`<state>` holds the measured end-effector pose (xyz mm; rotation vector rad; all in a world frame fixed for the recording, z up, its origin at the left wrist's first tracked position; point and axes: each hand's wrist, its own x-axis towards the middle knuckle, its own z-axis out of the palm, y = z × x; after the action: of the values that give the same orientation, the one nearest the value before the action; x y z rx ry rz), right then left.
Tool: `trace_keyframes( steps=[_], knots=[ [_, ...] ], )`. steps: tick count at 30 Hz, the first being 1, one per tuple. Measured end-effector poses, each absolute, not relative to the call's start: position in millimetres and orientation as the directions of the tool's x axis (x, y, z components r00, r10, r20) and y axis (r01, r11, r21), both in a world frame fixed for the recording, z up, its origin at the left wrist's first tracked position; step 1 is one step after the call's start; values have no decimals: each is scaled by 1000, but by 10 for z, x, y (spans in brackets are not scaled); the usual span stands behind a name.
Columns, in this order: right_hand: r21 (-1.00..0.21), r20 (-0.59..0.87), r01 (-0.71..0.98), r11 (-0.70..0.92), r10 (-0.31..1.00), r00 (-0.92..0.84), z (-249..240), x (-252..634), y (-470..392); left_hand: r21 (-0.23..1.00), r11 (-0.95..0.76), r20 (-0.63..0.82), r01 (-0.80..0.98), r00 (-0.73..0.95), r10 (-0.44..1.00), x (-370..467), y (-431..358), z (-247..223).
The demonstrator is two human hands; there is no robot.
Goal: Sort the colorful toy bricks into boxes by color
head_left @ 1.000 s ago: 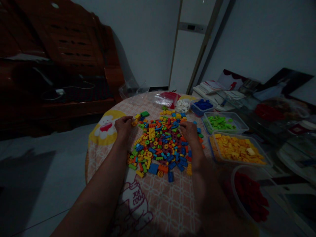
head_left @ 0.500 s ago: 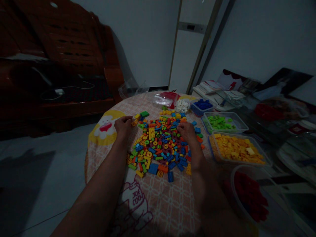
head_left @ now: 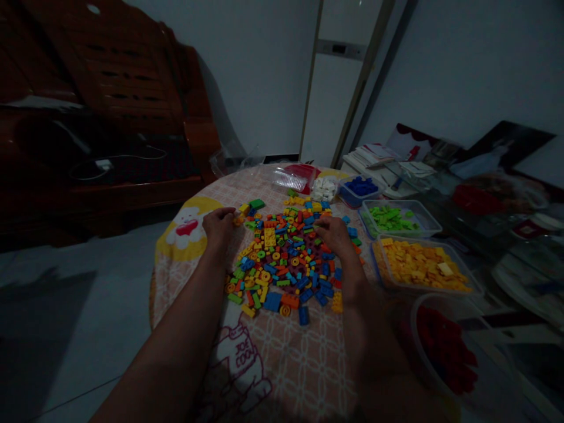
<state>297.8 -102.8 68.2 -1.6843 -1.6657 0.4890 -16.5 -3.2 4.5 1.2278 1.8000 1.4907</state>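
A mixed pile of toy building bricks (head_left: 282,283) in several colours lies spread over the round table. At the pile's left edge my left hand (head_left: 218,228) is closed with curled fingers, beside small orange bricks (head_left: 238,220); what it holds, if anything, is hidden. My right hand (head_left: 333,233) hovers over the right part of the pile, thumb and fingers pinched together. A bit of green, seemingly a small brick (head_left: 315,227), shows at its fingertips. Near the far left of the pile sit a larger green brick (head_left: 256,204) and a yellow brick (head_left: 244,208).
Tubs of blue bricks (head_left: 361,186), lime-green bricks (head_left: 390,218), yellow bricks (head_left: 418,261) and red bricks (head_left: 445,346) line the right side. White bricks (head_left: 325,188) and a clear plastic tray (head_left: 288,178) lie at the back. A wooden bench (head_left: 205,141) stands beyond the left.
My right hand has shifted slightly up and left over the pile, and green now shows at its fingertips. My left hand stays almost still. The view has moved slightly.
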Motion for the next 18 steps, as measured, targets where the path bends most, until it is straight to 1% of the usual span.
trace_keyframes(
  steps=[2, 4, 5, 6, 8, 10, 12, 15, 18],
  knots=[
    [-853, 160, 521, -13, 945, 286, 688, 3032, -1013, 945, -5, 168, 327, -474, 864, -163, -43, 58],
    [-968, 72, 245, -54, 875, 479, 686, 3117, -986, 947, 0, 162, 322, -478, 863, -162, -49, 68],
    [-995, 34, 99, -27, 822, 569, 685, 3175, -973, 947, 3, 160, 321, -480, 862, -162, -50, 71],
    [-999, 8, -32, 37, 761, 649, 684, 3244, -961, 946, 5, 160, 324, -481, 862, -163, -50, 72],
    [-954, -18, -203, 221, 634, 773, 683, 3401, -948, 941, 5, 167, 338, -476, 863, -165, -51, 73],
    [-886, -46, -280, 369, 531, 846, 680, 3554, -950, 935, -4, 181, 354, -469, 865, -166, -55, 73],
    [-839, -88, -316, 442, 463, 882, 670, 3668, -958, 931, -10, 190, 365, -461, 867, -166, -57, 68],
    [-822, -120, -325, 469, 415, 902, 648, 3743, -962, 932, -1, 181, 363, -462, 868, -167, -44, 47],
    [-850, -52, -262, 458, 422, 905, 648, 3737, -949, 932, 1, 180, 362, -465, 867, -172, -21, 22]
  ],
)
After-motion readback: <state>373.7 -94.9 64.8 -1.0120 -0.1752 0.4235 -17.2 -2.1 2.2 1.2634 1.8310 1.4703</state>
